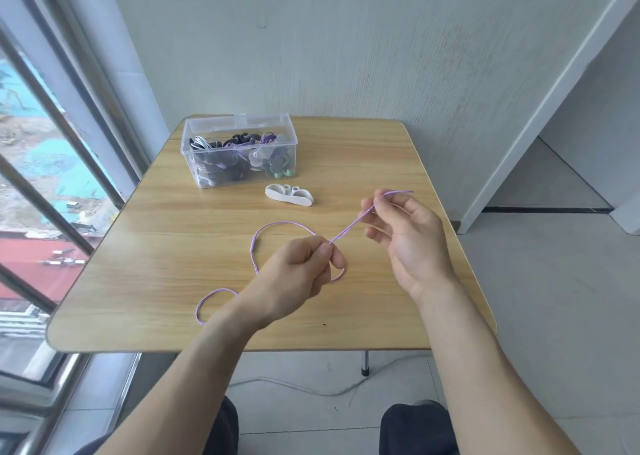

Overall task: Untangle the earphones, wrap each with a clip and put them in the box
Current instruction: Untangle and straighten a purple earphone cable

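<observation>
A purple earphone cord (349,228) stretches taut between my two hands above the wooden table (194,243). My left hand (298,274) pinches it between thumb and forefinger. My right hand (401,226) pinches it farther up, and a short end pokes out past the fingers. The slack cord loops over the table to the left of my left hand and passes under my left wrist. A white winder clip (289,195) lies beyond my hands. The clear plastic box (239,151) behind it stands open and holds several wrapped earphones. The earbuds of the purple cord are hidden.
The table stands against a wall, with a window and its bars close on the left. Its front edge is near my knees. A white cable (294,387) trails on the tiled floor under the table, beside a metal leg (365,363).
</observation>
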`<state>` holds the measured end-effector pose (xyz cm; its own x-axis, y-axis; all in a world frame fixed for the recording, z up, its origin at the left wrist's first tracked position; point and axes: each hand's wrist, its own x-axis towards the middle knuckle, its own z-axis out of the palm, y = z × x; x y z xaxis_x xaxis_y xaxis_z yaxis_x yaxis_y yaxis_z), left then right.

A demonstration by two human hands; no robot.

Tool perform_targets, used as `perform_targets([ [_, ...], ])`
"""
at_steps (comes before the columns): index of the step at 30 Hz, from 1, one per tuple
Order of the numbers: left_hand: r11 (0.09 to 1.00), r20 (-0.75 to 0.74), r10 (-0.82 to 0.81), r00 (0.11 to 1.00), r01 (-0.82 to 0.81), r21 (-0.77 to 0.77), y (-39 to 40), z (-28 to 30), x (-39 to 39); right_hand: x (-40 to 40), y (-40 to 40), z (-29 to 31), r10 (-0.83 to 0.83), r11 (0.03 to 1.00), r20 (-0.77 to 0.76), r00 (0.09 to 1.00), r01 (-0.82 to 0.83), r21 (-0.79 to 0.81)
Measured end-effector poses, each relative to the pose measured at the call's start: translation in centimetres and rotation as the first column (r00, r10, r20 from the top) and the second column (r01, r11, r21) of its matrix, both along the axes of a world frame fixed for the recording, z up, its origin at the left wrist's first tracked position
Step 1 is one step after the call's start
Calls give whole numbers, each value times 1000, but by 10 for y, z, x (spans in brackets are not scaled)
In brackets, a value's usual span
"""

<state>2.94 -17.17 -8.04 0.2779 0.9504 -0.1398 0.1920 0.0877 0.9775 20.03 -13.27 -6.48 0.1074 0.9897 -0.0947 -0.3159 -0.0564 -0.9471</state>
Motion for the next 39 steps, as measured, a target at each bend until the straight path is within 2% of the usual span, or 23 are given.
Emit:
perform_targets([
  [3, 998, -123, 25, 992, -18, 63, 3, -4, -10, 9, 4, 0, -52, 997, 24, 998, 53, -48],
  [5, 993, -191, 59, 980, -37, 112, 4, -6, -14, 14, 3, 3, -23, 994, 69, 997, 30, -107],
  [7, 993, -134, 70, 988, -57, 103, 5, -7, -15, 20, 0, 5, 128, 975, 246, 961, -76, -210],
  [9, 996, -34, 44, 998, -41, 76, 4, -6, -15, 23, -5, 3, 254, 953, 519, 816, -122, -276],
  [10, 997, 4, 27, 1000, -27, 67, 4, -5, -15, 22, -5, 0, 210, 971, 647, 733, -83, -222],
  [11, 998, 12, 18, 1000, -19, 65, 4, -4, -14, 22, -6, -4, 73, 997, 748, 660, -20, -80],
  [12, 997, -8, 17, 1000, -17, 74, 4, -3, -14, 21, -7, -3, -97, 993, 780, 618, 12, 114],
  [13, 996, -37, 19, 999, -16, 88, 3, -3, -14, 18, -10, -1, -197, 963, 774, 602, -30, 268],
  [14, 995, -53, 18, 998, -13, 101, 3, -1, -14, 14, -13, -1, -219, 921, 777, 591, -138, 365],
  [16, 994, -24, -11, 1000, 14, 107, 3, 2, -15, 9, -17, -4, -104, 853, 797, 594, -359, 379],
  [17, 993, 12, -38, 999, 36, 109, 3, 4, -15, 6, -19, -6, -27, 846, 783, 621, -404, 349],
  [19, 991, 143, -89, 986, 73, 112, 4, 9, -18, 1, -18, -12, 51, 867, 705, 707, -382, 320],
  [21, 995, 340, -94, 936, 79, 60, 4, 12, -19, -4, -17, -16, 45, 887, 607, 793, -312, 342],
  [24, 999, 544, -12, 839, 33, -30, 3, 14, -13, -11, -16, -19, 74, 885, 560, 825, -313, 345],
  [26, 996, 609, 92, 788, -61, -71, 4, 15, -11, -14, -17, -22, 135, 877, 618, 775, -384, 289],
  [28, 983, 640, 180, 747, -152, -100, 5, 17, -10, -14, -17, -25, 164, 867, 709, 686, -443, 228],
  [31, 958, 631, 276, 725, -258, -123, 6, 18, -12, -17, -19, -27, 214, 864, 749, 628, -479, 154],
  [35, 944, 577, 304, 759, -322, -74, 5, 15, -13, -25, -26, -28, 234, 850, 797, 557, -515, 110],
  [39, 942, 333, 289, 898, -328, 66, 2, 10, -11, -29, -30, -26, 230, 829, 859, 457, -555, 73],
])
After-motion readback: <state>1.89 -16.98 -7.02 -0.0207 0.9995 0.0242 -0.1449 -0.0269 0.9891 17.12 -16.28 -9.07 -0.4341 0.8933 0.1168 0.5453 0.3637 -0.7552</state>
